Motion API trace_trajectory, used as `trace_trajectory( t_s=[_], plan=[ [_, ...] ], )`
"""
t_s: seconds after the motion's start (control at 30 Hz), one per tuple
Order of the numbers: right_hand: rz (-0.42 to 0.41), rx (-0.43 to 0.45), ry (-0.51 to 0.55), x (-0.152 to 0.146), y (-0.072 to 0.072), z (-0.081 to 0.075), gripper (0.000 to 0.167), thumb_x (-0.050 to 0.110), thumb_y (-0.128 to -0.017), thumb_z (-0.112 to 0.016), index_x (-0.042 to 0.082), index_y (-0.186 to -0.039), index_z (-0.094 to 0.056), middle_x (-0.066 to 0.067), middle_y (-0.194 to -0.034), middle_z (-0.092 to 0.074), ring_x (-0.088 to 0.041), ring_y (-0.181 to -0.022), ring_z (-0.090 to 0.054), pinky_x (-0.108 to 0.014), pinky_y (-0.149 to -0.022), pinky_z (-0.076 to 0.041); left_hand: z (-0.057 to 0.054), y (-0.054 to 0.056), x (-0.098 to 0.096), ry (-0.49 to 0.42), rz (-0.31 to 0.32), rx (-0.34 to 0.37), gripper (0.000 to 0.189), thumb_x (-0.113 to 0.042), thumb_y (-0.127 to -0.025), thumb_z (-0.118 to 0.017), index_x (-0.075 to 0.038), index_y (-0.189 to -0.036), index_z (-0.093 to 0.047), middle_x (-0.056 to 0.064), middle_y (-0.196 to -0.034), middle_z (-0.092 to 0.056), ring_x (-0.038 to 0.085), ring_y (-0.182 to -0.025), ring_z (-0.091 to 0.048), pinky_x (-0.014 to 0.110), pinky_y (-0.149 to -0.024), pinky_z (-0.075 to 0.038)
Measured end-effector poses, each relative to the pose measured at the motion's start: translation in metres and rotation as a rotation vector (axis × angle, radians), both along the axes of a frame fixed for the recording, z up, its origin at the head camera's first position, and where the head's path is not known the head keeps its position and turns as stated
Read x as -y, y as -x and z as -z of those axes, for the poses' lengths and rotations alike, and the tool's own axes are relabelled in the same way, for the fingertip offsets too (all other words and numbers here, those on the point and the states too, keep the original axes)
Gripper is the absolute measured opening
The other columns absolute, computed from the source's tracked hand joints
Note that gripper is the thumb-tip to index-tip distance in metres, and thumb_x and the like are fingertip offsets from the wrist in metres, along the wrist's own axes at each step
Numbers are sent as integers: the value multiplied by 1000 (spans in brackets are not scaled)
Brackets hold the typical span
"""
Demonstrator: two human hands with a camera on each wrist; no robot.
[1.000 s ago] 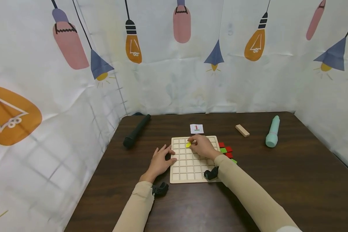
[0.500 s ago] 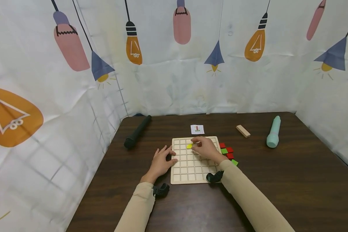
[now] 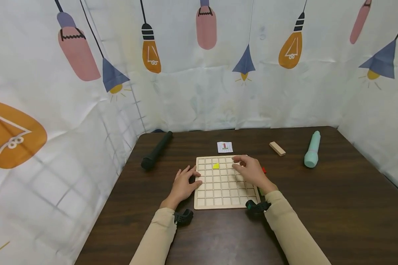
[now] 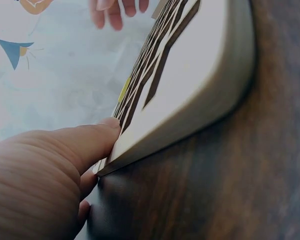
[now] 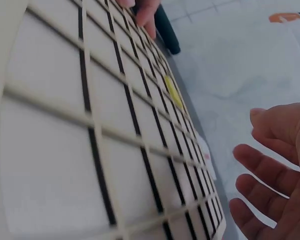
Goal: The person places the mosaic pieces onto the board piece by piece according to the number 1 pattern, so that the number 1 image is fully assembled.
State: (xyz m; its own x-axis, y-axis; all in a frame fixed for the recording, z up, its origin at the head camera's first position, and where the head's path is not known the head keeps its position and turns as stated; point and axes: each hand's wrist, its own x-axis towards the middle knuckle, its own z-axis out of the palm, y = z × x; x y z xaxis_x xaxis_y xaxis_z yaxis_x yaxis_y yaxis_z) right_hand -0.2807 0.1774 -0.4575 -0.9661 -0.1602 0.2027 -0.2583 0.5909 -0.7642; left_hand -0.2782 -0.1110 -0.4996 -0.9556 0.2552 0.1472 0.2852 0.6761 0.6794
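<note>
- Plainly, there are two hands: the left hand (image 3: 184, 183), fingers spread and fairly straight, rests its thumb and fingertips on the left rim of the one gridded board (image 3: 218, 186).
- The right hand (image 3: 251, 171), loosely curved with thumb and fingers apart and nothing between them, hangs over the board's far right part.
- One yellow tile (image 3: 216, 166) sits on the board between the hands, left of the right fingertips and ahead of the left thumb, in the second row from the far edge, third column from the left.
- Beyond the right hand's outer side, one red tile (image 3: 264, 170) shows; beside the right wrist, a bit of green tile (image 3: 261, 191).
- The board's near edge runs between the two wrist cameras (image 3: 184, 217), with bare tabletop (image 3: 219, 235) between the forearms.
- Ahead of both hands, past the far edge, lies one printed card (image 3: 224, 147).
- Farther out: one dark cylinder (image 3: 156, 151) ahead-left of the left hand; one wooden block (image 3: 277, 148) and one pale green cylinder (image 3: 312, 149) ahead-right of the right hand, well apart.
</note>
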Motion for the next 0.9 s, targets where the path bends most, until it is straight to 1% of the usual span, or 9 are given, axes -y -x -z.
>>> trace_trajectory(
  t_s=[0.07,0.2,0.4,0.53,0.6,0.73,0.8,0.9],
  plan=[
    [15,5,-6,-8,-1,3,36,23,-96,-63,7,-129,-63,-10,-118,-65,-31,-108,-59,-49,-89,-51,-2,0,0,1,1,-4,23,-26,-89,-73,-18,-110,-68,6,-153,-41,27,-146,-27,49,-121,-4],
    [72,-11,-8,-25,0,10,34,23,-97,-62,7,-127,-63,-11,-114,-66,-30,-100,-60,-48,-83,-52,-3,0,0,-2,10,-7,22,-26,-89,-73,-17,-109,-68,6,-153,-41,27,-146,-27,50,-121,-4],
    [192,-37,6,-48,-2,18,31,20,-98,-61,6,-124,-65,-12,-110,-68,-28,-97,-60,-44,-80,-52,-1,-1,0,-9,-1,-4,21,-26,-89,-73,-19,-109,-68,6,-152,-41,27,-146,-26,51,-121,-4],
    [245,-33,0,-63,-3,21,30,20,-97,-61,4,-123,-66,-14,-109,-68,-29,-95,-60,-40,-76,-51,1,-1,1,-4,2,-10,21,-26,-89,-73,-19,-109,-68,6,-152,-42,27,-146,-27,50,-121,-5],
    [261,-23,-4,-69,-3,22,31,20,-97,-61,3,-124,-65,-15,-111,-67,-30,-96,-60,-40,-77,-52,0,-1,1,-5,9,-15,22,-26,-89,-73,-18,-109,-68,7,-152,-42,28,-146,-28,51,-121,-5],
    [276,12,-19,-80,-2,23,33,20,-97,-61,3,-125,-63,-18,-117,-66,-33,-101,-59,-46,-83,-52,-1,0,2,-10,19,-23,22,-25,-89,-73,-18,-109,-68,7,-152,-42,29,-145,-28,51,-121,-5],
    [268,31,-33,-85,-2,24,32,18,-97,-61,3,-125,-63,-19,-119,-65,-34,-103,-59,-48,-86,-52,-1,-1,2,-11,24,-32,22,-25,-89,-73,-17,-109,-68,9,-151,-43,30,-145,-29,53,-120,-6],
    [237,57,-60,-90,-2,25,31,14,-95,-63,3,-124,-63,-19,-120,-65,-35,-103,-58,-49,-86,-52,-2,-1,1,-13,23,-33,22,-25,-89,-73,-17,-109,-69,9,-151,-43,30,-145,-29,53,-120,-6]
  ],
)
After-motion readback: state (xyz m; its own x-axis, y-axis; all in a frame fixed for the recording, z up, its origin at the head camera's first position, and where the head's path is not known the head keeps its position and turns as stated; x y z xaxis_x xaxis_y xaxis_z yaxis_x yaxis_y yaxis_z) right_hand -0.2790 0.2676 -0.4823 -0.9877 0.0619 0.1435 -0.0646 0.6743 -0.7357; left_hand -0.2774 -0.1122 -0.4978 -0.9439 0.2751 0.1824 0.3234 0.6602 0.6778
